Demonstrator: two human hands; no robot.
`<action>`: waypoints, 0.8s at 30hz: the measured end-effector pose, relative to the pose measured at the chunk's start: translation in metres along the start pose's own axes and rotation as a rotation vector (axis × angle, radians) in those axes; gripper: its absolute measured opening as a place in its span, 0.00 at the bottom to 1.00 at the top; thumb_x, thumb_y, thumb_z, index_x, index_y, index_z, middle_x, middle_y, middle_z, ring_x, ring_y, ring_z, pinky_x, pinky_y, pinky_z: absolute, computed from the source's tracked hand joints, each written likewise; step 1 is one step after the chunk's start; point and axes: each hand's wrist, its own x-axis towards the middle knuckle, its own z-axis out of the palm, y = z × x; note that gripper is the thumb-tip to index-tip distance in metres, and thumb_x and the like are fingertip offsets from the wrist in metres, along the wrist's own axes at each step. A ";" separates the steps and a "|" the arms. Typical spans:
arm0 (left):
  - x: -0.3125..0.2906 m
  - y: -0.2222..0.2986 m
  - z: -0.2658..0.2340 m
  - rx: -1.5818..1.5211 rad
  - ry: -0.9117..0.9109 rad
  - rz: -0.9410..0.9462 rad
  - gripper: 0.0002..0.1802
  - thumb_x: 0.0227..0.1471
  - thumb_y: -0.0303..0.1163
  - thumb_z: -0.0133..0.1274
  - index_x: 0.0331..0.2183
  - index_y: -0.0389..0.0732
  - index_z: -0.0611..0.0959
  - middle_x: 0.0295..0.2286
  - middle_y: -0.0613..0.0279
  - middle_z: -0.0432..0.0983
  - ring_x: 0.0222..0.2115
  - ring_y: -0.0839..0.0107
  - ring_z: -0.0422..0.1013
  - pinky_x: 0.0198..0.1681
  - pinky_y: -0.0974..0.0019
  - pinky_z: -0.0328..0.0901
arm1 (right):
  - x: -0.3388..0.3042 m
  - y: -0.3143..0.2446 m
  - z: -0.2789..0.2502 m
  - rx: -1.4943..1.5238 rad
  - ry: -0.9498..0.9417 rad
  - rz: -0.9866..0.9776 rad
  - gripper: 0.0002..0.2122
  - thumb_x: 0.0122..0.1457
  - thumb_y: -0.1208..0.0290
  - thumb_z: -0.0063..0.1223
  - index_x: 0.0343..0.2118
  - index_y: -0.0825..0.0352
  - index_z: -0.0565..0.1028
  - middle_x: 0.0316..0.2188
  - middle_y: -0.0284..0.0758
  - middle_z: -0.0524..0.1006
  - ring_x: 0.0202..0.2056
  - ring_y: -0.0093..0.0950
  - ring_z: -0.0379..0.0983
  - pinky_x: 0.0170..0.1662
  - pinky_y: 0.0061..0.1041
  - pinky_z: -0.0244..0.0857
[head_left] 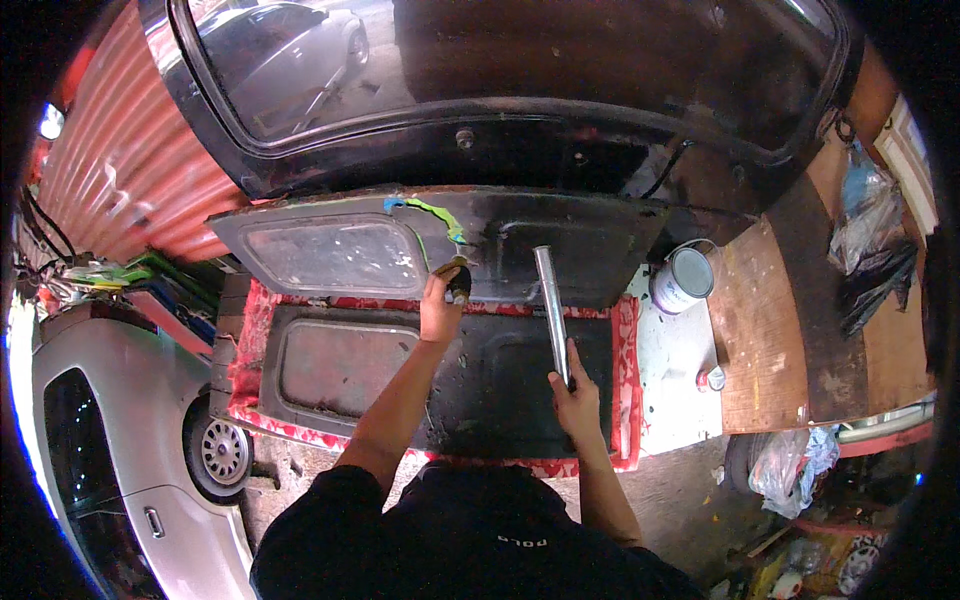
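Observation:
My left hand (440, 305) is closed around a short dark-handled tool (460, 280), its tip near the upper dark panel (495, 215); the exact kind of tool does not show. My right hand (576, 395) grips the lower end of a long silver metal tube (550, 300), which slants up across both panels. On the upper panel, a bright green and blue strip (430, 212) runs down toward my left hand. Below it, a second dark panel (480, 400) lies on a red-and-white patterned cloth (626, 380).
Beyond the panels stands a black vehicle part with a large window (600, 60). To the right are a paint can (685, 280), a small can (712, 379), wooden boards (765, 330) and plastic bags (865, 215). A silver car (130, 450) and red corrugated sheet (130, 160) are on the left.

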 end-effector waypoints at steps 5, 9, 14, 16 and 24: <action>-0.003 0.011 0.011 -0.073 0.120 -0.074 0.28 0.42 0.16 0.60 0.48 0.40 0.76 0.46 0.53 0.75 0.48 0.56 0.73 0.51 0.61 0.68 | -0.006 0.008 -0.015 0.023 0.001 0.077 0.28 0.62 0.72 0.53 0.65 0.66 0.59 0.60 0.47 0.67 0.60 0.37 0.65 0.57 0.28 0.61; 0.014 0.025 -0.003 -0.053 0.152 -0.238 0.26 0.48 0.23 0.64 0.49 0.39 0.76 0.44 0.51 0.78 0.45 0.59 0.75 0.50 0.60 0.68 | -0.011 0.024 -0.029 -0.016 0.023 0.070 0.28 0.62 0.73 0.52 0.65 0.64 0.59 0.49 0.46 0.75 0.47 0.32 0.74 0.48 0.27 0.67; 0.059 0.060 -0.024 -0.189 0.255 -0.288 0.26 0.48 0.26 0.65 0.48 0.31 0.76 0.40 0.51 0.80 0.41 0.68 0.76 0.45 0.65 0.70 | -0.020 0.032 -0.049 0.087 0.009 0.145 0.30 0.62 0.74 0.51 0.67 0.58 0.57 0.24 0.33 0.73 0.22 0.21 0.66 0.27 0.23 0.64; 0.058 0.063 -0.028 -0.189 0.227 -0.306 0.26 0.48 0.26 0.65 0.48 0.30 0.76 0.40 0.52 0.80 0.40 0.70 0.76 0.45 0.66 0.70 | -0.021 0.035 -0.055 0.173 -0.006 0.165 0.30 0.62 0.75 0.51 0.67 0.56 0.56 0.19 0.29 0.68 0.18 0.17 0.61 0.22 0.21 0.60; -0.010 0.064 -0.033 -0.336 0.187 -0.473 0.24 0.49 0.24 0.64 0.48 0.34 0.78 0.41 0.60 0.79 0.41 0.75 0.73 0.47 0.69 0.68 | -0.030 0.073 -0.069 0.386 -0.083 0.220 0.32 0.62 0.80 0.49 0.68 0.55 0.54 0.19 0.23 0.65 0.15 0.14 0.58 0.17 0.17 0.53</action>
